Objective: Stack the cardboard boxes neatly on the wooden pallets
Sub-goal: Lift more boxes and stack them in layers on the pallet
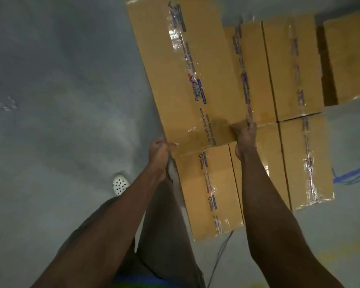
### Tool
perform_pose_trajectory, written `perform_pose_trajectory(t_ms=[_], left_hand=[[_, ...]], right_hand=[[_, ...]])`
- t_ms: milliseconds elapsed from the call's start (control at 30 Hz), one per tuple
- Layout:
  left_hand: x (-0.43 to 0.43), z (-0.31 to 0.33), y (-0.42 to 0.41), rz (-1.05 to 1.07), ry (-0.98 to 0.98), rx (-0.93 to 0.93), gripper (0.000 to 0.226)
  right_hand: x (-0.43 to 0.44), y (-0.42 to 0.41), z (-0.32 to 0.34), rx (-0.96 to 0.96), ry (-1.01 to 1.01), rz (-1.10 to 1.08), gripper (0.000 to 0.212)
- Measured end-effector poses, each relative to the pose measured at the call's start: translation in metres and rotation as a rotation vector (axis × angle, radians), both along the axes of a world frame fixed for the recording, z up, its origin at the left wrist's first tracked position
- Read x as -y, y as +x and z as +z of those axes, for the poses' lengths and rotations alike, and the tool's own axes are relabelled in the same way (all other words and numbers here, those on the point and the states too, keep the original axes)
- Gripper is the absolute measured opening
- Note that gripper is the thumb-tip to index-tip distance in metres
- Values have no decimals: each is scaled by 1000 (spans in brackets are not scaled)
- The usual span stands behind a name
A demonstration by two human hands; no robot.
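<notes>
I hold a long taped cardboard box (179, 69) above a layer of several similar boxes (295, 75). My left hand (159, 152) grips its near left corner, fingers curled under the edge. At the near right corner my right hand (245, 138) grips the box, thumb on top. The held box hangs tilted over the left side of the stack, above the nearest lower box (208, 192). Any pallet beneath the boxes is hidden.
Grey concrete floor (60, 100) spreads to the left. My foot in a white perforated clog (120, 183) stands near the stack. A thin cable (220, 252) runs along the floor by the front box. Blue tape (353, 173) marks the floor at right.
</notes>
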State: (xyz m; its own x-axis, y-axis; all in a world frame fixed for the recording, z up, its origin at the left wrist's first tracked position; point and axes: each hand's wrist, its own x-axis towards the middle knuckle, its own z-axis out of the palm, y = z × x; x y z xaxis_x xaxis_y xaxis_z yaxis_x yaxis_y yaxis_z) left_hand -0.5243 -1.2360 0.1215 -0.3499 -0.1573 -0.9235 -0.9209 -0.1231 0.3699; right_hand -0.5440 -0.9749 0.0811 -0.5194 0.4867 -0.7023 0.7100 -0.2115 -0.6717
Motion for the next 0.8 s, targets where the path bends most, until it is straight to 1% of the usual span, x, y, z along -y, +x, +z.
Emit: perform_pose_trajectory(t_ms=[100, 200, 300, 367, 467, 500, 567, 633, 700, 733, 800], left_hand=[[-3, -2, -15, 23, 0, -45, 65], [-7, -3, -37, 15, -11, -106, 59], [-4, -7, -56, -13, -37, -107, 52], [-4, -14, -63, -22, -19, -91, 48], [-4, -20, -65, -10, -23, -71, 17], [-4, -21, -65, -6, -21, -73, 16], [-4, -25, -65, -47, -15, -69, 22], [-5, -26, -67, -151, -7, -30, 20], [-7, -25, -67, -231, 20, 16, 29], [-8, -23, -68, -250, 36, 27, 33], [-8, -21, -66, -279, 24, 40, 30]], right_hand=[[-7, -13, -6, 2, 41, 50, 79], [-15, -36, -3, -1, 113, 107, 80], [-17, -65, -6, -4, 179, 144, 74], [-17, -77, -11, 31, 164, 131, 75], [-18, -77, -20, 95, 169, 118, 87], [-20, -75, -23, 105, 182, 118, 90], [-22, -72, -27, 131, 218, 136, 92], [-24, -66, -29, 170, 260, 174, 91], [-25, -60, -27, 170, 314, 227, 92], [-26, -57, -27, 168, 341, 255, 91], [-28, -52, -25, 165, 341, 284, 84]])
